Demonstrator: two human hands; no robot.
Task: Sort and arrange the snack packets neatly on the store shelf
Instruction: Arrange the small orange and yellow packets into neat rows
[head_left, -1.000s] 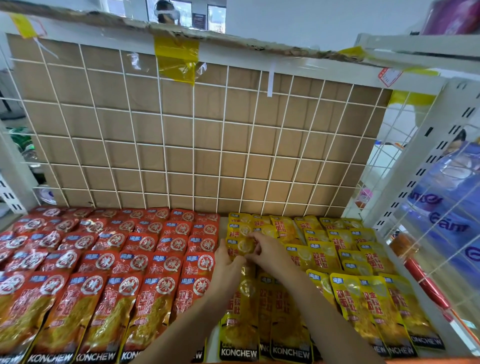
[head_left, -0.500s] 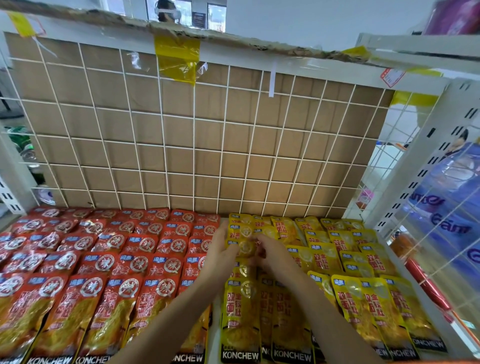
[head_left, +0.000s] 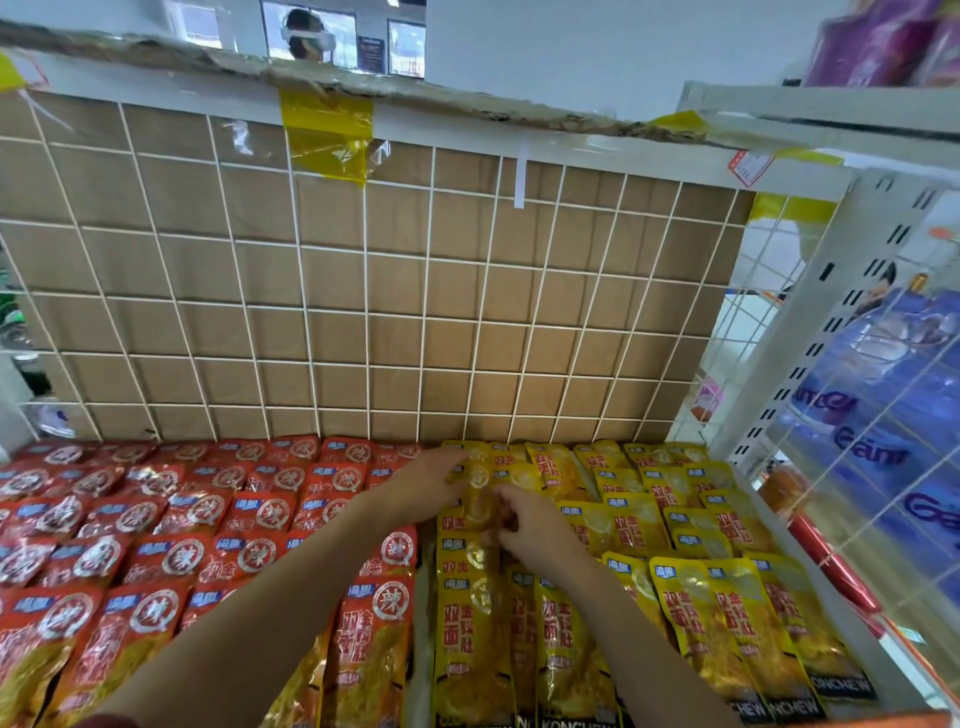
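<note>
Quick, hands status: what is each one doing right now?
Left hand: fingers reach onto the back yellow packets; grip cannot be told.
Right hand: fingers curled, pinching a yellow packet.

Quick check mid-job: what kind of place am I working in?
Most likely a shop aisle: rows of identical red packets and yellow packets, a wire grid behind them, and a slotted shelving upright at right.
</note>
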